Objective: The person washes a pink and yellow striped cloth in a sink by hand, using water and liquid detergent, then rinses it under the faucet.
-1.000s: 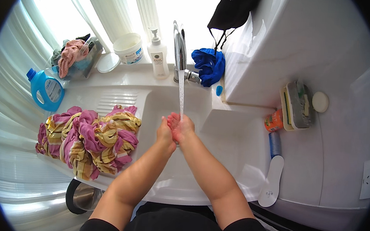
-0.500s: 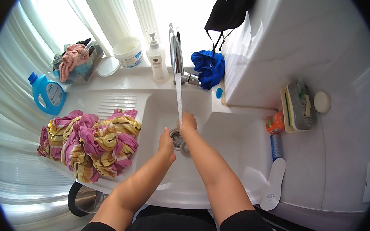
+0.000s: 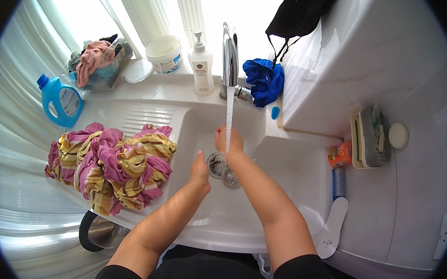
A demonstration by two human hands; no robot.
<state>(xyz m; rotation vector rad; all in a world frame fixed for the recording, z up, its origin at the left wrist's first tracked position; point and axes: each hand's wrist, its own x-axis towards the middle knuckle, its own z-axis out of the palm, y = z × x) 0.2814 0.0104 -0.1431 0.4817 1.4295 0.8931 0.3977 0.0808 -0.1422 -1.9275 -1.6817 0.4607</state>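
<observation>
Water runs from the chrome faucet point(image 3: 230, 60) into the white sink point(image 3: 277, 197). The stream point(image 3: 230, 108) lands on my right hand point(image 3: 233, 139), near the wrist. Its fingers bend to the left and are mostly hidden, so I cannot tell whether they are closed. Lower and to the left, my left hand point(image 3: 199, 170) hovers edge-on with fingers stretched away from me. Nothing shows in it, and it stays apart from the right one. Below the two hands lies the metal drain point(image 3: 217, 165), wet with splashing water.
Bunched pink and yellow striped cloth point(image 3: 109, 167) covers the ribbed board at left. A blue detergent bottle point(image 3: 59, 101), white tub point(image 3: 164, 54), pump bottle point(image 3: 201, 68) and blue cloth point(image 3: 263, 82) line the back. A brush point(image 3: 331, 228) and orange can point(image 3: 340, 153) sit at right.
The whole view has shifted, so the sink and its surroundings appear farther right. Against the drain, both hands have moved slightly left and away from me. Water now crosses more of the right hand.
</observation>
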